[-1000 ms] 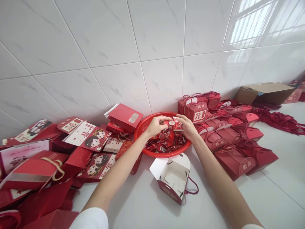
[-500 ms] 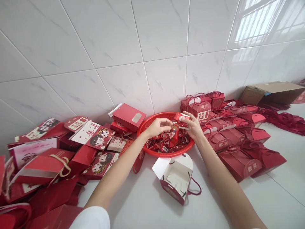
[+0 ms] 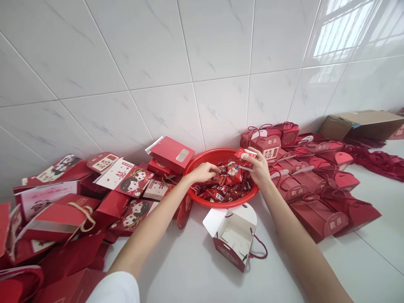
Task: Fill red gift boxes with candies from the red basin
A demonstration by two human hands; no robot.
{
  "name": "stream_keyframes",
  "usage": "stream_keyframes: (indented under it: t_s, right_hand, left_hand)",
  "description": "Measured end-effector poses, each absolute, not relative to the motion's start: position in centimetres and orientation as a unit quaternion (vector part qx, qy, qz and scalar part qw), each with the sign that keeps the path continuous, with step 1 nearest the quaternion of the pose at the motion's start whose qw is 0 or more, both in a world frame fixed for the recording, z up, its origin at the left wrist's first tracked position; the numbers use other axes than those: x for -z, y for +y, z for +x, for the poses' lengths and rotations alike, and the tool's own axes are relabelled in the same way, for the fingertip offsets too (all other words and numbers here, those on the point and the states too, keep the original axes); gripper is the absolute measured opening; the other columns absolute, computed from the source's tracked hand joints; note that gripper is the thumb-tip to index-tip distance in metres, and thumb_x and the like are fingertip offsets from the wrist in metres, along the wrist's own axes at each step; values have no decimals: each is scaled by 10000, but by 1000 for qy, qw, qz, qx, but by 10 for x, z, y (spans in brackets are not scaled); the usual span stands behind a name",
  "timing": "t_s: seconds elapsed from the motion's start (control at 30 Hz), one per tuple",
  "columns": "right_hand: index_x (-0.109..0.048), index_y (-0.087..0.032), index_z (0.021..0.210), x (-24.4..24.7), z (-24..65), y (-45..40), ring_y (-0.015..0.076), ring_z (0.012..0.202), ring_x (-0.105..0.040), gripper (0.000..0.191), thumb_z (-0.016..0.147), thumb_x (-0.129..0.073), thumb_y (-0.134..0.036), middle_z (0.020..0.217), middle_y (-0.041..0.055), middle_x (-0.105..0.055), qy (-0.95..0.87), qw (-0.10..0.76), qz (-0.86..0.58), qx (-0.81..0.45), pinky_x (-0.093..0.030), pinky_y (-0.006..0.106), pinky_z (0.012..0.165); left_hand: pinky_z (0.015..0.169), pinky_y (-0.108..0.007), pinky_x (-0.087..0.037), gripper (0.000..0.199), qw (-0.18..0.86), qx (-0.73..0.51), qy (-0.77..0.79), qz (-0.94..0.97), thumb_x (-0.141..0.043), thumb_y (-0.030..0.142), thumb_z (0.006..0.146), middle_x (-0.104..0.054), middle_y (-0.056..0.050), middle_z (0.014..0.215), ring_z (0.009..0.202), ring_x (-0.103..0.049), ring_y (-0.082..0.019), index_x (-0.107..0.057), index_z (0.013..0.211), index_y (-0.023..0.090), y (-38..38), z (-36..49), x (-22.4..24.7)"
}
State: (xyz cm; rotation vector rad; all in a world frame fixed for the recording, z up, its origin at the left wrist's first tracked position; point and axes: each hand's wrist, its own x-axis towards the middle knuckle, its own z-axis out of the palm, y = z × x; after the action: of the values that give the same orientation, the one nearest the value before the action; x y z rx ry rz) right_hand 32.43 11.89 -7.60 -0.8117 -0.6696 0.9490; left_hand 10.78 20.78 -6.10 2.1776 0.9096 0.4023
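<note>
Right of the red basket's middle, the right hand grips a red packet; left of it, the left hand curls above wrapped sweets, grip unclear; the open box sits basket-front, nearer the right hand.

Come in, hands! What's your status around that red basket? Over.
Right hand holding red packet. Left hand at wrapped packets in red basket, grip unclear. Open box in front, not blocking.
</note>
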Motion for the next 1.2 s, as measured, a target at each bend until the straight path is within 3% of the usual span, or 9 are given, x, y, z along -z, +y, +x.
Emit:
stream_keyframes:
  t_s: [0.2,0.37,0.47,0.57,0.7,0.87,1.03,1.2]
  right_hand:
    - [-620,-262,1037,73,320,115,198,804,-674,553,534,-844,-321,948,-6,-700,-328,750,-381,-430,-566,293,584]
    - [-627,-263,1070,72,318,112,197,777,-667,589,530,-853,-320,913,-13,-694,-336,742,-384,-434,-565,309,589]
    - [-628,-259,1070,72,317,112,196,793,-665,589,531,-859,-318,914,-7,-697,-339,743,-382,-432,-562,301,602]
    - [-618,-256,1071,73,317,114,190,794,-664,598,530,-867,-315,905,-5,-702,-347,746,-376,-426,-564,299,631]
    - [-610,-244,1070,76,317,117,183,754,-665,609,528,-879,-311,848,-16,-705,-354,752,-362,-423,-567,306,638]
    - [-613,-245,1074,77,317,117,181,756,-669,593,548,-881,-301,834,-26,-705,-372,743,-359,-425,-574,327,686]
    - [-606,-245,1087,78,316,117,182,757,-665,608,548,-879,-313,837,-25,-704,-379,740,-359,-423,-567,326,680]
    - [-599,-242,1093,79,317,119,185,754,-663,619,547,-877,-327,832,-22,-703,-388,736,-363,-420,-557,323,673]
  left_hand:
    - [727,-276,-517,273,326,9,385,863,-655,61,502,-772,-12,723,710,-702,-242,-779,658,248,214,97,68]
    - [765,-272,-503,384,283,-51,401,870,-697,14,425,-772,-29,835,825,-696,-259,-761,721,251,220,100,74]
    - [719,-251,-488,304,269,-50,395,877,-741,55,451,-744,-15,770,782,-680,-234,-738,689,243,220,102,72]
    - [620,-241,-456,130,272,9,386,881,-799,211,518,-658,10,577,608,-610,-188,-683,575,224,218,105,69]
    - [606,-272,-435,283,280,107,387,872,-797,381,569,-550,7,453,537,-539,-181,-608,469,195,212,111,66]
    - [631,-252,-434,142,319,166,373,855,-733,344,600,-693,7,687,660,-593,-181,-718,650,212,206,116,60]
    - [563,-259,-426,100,351,199,364,839,-760,269,522,-670,5,594,574,-582,-183,-712,591,214,206,123,65]
    - [519,-265,-403,120,346,170,363,848,-749,301,554,-638,-17,520,509,-537,-176,-675,498,225,210,132,76]
